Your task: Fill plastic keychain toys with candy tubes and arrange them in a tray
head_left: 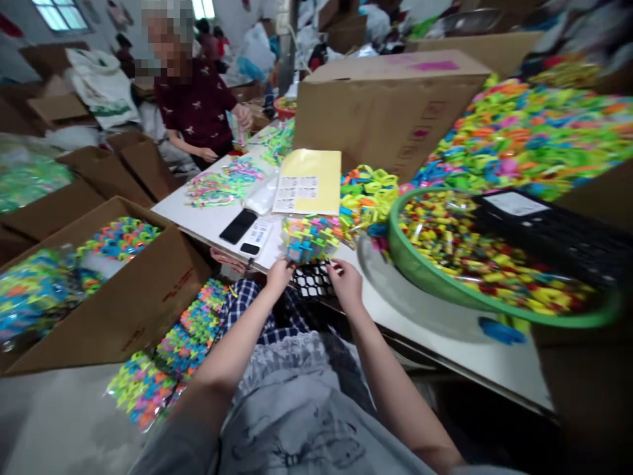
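A black grid tray (pixel 314 282) with rounded openings sits at the table's front edge, in front of my body. My left hand (pixel 279 276) pinches its left side, close to the bright toy pieces. At its right side, my right hand (pixel 347 284) has thumb and fingers closed on the rim. Just beyond the tray stands a cluster of small coloured plastic toys (pixel 310 239), in blue, yellow, green and pink. Whether the cluster is joined to the tray I cannot tell. A yellow sheet with white labels (pixel 312 181) lies behind the cluster.
On the right, a green basin (pixel 395 254) holds small wrapped pieces, with a black tray (pixel 554 231) across it. A phone (pixel 238 226) lies left. A cardboard box (pixel 376 112) stands behind. Bagged toys fill an open carton (pixel 163 284). Across the table is another person (pixel 198 105).
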Demonstrator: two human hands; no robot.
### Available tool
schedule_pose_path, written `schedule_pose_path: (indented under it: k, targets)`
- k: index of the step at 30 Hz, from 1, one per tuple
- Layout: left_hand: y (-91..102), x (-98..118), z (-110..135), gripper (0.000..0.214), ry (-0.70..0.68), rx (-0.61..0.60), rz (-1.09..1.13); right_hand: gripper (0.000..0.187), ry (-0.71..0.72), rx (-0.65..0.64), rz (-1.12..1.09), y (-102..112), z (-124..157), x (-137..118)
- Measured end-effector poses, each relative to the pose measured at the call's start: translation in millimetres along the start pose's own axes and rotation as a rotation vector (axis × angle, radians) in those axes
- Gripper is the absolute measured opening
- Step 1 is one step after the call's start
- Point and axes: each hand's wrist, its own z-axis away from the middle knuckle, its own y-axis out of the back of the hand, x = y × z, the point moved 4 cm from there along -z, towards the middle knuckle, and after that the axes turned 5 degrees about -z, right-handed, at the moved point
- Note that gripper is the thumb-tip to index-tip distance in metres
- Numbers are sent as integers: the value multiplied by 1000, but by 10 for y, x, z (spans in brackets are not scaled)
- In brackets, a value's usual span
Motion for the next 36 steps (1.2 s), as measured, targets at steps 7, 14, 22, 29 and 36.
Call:
schedule_pose_path:
  k: [7, 14, 22, 29, 36]
  targets:
    - [-10, -41, 5, 22, 29, 34, -56, 23, 96, -158, 59, -173, -280, 69]
    - [-42, -57, 22, 20, 59, 59, -78, 16, 146, -216, 72, -260, -351, 107]
    - [-52, -76, 28, 20, 50, 67, -75, 16, 245, -341, 58, -135, -383, 186]
    - [-52, -92, 4, 21, 11, 49, -58, 33, 108, 34, 130, 254, -814, 417]
    - [-49, -115, -11, 20, -46, 25, -40, 25, 76, -42, 220, 228, -1166, 419]
